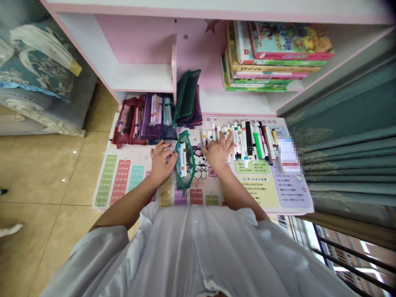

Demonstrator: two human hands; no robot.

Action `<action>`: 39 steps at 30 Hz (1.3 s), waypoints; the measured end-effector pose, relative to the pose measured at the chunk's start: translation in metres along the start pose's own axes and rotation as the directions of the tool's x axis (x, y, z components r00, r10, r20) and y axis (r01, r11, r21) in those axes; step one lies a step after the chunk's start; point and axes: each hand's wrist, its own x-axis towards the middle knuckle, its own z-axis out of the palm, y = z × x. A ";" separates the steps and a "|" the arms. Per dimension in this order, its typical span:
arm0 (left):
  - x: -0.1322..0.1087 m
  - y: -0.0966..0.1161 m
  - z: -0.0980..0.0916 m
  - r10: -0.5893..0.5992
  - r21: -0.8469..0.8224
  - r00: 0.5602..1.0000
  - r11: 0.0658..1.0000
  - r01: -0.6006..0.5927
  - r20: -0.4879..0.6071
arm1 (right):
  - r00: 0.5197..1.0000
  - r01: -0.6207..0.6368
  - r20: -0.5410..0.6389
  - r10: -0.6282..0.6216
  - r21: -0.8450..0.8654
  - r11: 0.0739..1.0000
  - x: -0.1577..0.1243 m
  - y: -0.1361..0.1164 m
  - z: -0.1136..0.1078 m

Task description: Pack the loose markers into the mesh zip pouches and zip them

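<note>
My left hand (163, 161) is at the left edge of a green mesh zip pouch (188, 181), thumb and forefinger together on its rim. The pouch lies unzipped on the desk with a few markers (182, 159) inside, one blue and others white. Over the left part of a long row of markers (239, 140), my right hand (218, 154) is spread palm down, fingers apart. It covers some markers, and I cannot see any marker lifted by it. Most are white with coloured caps; a thick black marker (248, 138) and a green marker (258, 142) stand out.
Filled red pouches (125, 119) and a purple pouch (151, 119) lie at the back left. Dark green empty-looking pouches (187, 97) lean by the shelf divider (174, 62). Books (272, 70) are stacked on the right shelf. A blurred-out phone-like rectangle (289, 154) lies right of the markers.
</note>
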 end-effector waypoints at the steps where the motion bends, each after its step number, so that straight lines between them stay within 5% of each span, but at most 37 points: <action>1: 0.000 0.000 0.000 0.001 0.001 1.000 1.000 -0.001 -0.001 | 1.000 -0.004 0.026 0.004 -0.009 1.000 0.000 0.000 0.000; 10: -0.001 -0.001 0.001 0.003 0.008 1.000 1.000 -0.003 -0.001 | 0.994 -0.002 0.110 0.001 0.007 1.000 0.004 -0.003 -0.001; 17: 0.000 0.000 0.001 0.004 0.002 1.000 1.000 -0.004 -0.004 | 0.998 0.038 0.057 -0.040 0.037 0.999 0.007 0.003 0.006; 26: 0.000 -0.001 0.001 0.010 0.000 1.000 1.000 -0.010 -0.010 | 0.998 0.066 -0.027 -0.062 0.160 0.985 -0.010 -0.020 -0.025; 39: 0.000 0.000 0.001 0.006 0.016 1.000 1.000 -0.006 -0.006 | 0.946 0.201 0.197 -0.259 0.272 0.941 -0.045 -0.056 -0.023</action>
